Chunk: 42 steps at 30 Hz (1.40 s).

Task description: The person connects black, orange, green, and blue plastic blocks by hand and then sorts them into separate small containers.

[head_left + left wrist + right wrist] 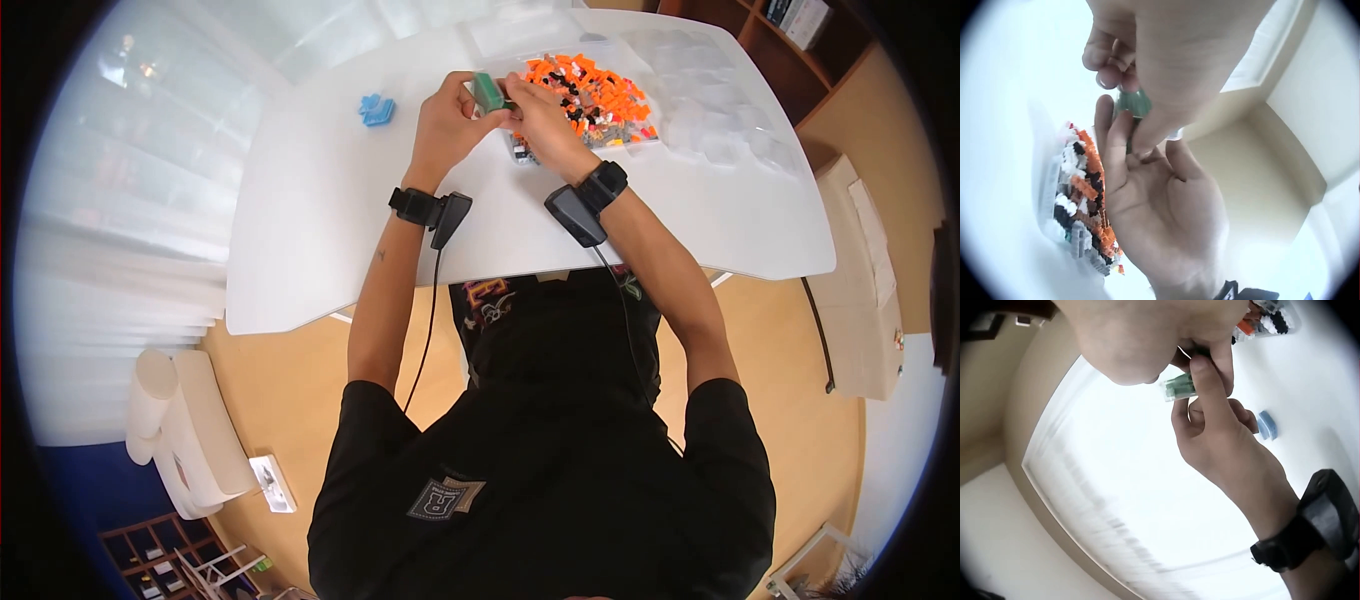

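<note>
We see a smooth white table with rounded corners, standing on a tan floor; sheer white curtains hang at the left, and dark wooden shelving fills the far right corner. On the far part of the table lies a shallow clear tray heaped with small angular bricks, mostly orange with black, white and grey among them. Clear, glossy blister trays lie to its right, and a small blue brick piece rests apart on the far left. At the tray's near left edge both hands meet around a small green block, held just above the table. The left hand has its fingers curled about the block, the thumb pressed along its side, as the right wrist view shows. The right hand touches the block with its fingertips; its palm lies open in the left wrist view. Each wrist bears a black strap carrying a dark camera unit.
</note>
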### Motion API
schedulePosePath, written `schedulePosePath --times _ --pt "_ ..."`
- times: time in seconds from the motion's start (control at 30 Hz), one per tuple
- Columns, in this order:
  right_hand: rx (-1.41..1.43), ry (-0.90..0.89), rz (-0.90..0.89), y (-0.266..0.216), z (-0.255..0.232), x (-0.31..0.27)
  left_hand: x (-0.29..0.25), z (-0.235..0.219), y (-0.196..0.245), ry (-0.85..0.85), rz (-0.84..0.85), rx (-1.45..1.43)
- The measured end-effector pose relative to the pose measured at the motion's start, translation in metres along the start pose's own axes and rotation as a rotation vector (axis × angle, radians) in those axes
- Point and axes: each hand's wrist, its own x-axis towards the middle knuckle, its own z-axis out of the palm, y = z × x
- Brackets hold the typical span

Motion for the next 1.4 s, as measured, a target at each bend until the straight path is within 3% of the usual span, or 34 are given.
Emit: schedulePosePath --times 0.07,0.2,0.27,0.37,0.43,0.47,0.57,0.63,0.77,0.87,0.93,1.17,1.27,1.4 --pt "0.328 0.0 0.173 -0.004 -0.003 0.002 0.009 -0.001 0.014 -0.009 -0.001 0.162" --pt "0.523 -0.018 0.229 -0.007 -0.015 0.004 0.017 0.001 0.019 -0.041 0.112 0.273" --pt "0.613 0.072 0.305 -0.013 -0.014 0.0 0.02 0.004 0.02 -0.066 0.149 0.293" --pt "0.661 0.053 0.329 -0.009 -0.018 0.002 0.02 0.001 0.019 -0.076 0.132 0.201" --pt "0.676 0.09 0.343 -0.013 -0.017 0.002 0.019 -0.004 0.013 -0.024 -0.027 0.005" --pt "0.685 0.123 0.368 -0.014 -0.017 0.0 0.018 -0.008 0.009 -0.031 -0.021 0.008" --pt "0.638 0.107 0.4 -0.027 -0.014 -0.005 0.013 -0.025 -0.002 0.075 -0.057 -0.11" --pt "0.595 0.042 0.409 -0.022 -0.019 -0.003 0.007 -0.039 -0.015 0.181 -0.198 -0.008" --pt "0.521 -0.114 0.475 -0.012 -0.022 -0.001 -0.008 -0.049 -0.068 0.247 -0.335 0.155" --pt "0.473 -0.172 0.513 -0.022 -0.014 -0.006 -0.016 -0.049 -0.085 0.204 -0.395 0.157" --pt "0.413 -0.195 0.547 -0.028 -0.008 -0.012 -0.021 -0.049 -0.088 0.118 -0.474 0.117" --pt "0.237 -0.279 0.459 -0.027 -0.007 -0.012 -0.028 -0.049 -0.087 0.124 -0.449 0.125" --pt "0.21 -0.287 0.463 -0.028 -0.007 -0.013 -0.027 -0.054 -0.069 0.082 -0.523 0.109" --pt "0.261 -0.316 0.453 -0.019 -0.009 -0.01 -0.023 -0.053 -0.059 0.178 -0.548 -0.09"
